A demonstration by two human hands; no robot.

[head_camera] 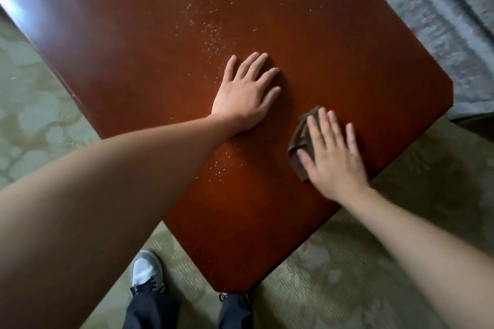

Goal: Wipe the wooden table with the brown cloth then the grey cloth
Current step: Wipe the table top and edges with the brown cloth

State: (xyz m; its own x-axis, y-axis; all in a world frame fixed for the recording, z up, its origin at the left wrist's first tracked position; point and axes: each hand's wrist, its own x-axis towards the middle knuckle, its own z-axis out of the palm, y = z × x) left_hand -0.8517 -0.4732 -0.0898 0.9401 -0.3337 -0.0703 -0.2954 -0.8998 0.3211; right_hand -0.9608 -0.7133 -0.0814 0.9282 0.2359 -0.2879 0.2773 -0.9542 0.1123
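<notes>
Step in hand: first pass, brown cloth (300, 139). Right hand (331, 157) flat, fingers straight, pressing cloth onto surface (334, 48). Left hand (247, 92) flat, bracing, empty. Crumbs (211, 32) beyond left hand. Next: sweep cloth there. Grey cloth not visible.

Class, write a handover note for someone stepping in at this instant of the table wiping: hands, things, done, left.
Left hand: open, flat on the wooden table, holding nothing.
Right hand: open, fingers straight, pressing the brown cloth onto the table near its right edge.
Done: brown-cloth wiping begun.
Left: pale specks lie across the middle; wipe them, then switch to the grey cloth, not identifiable in view.
</notes>
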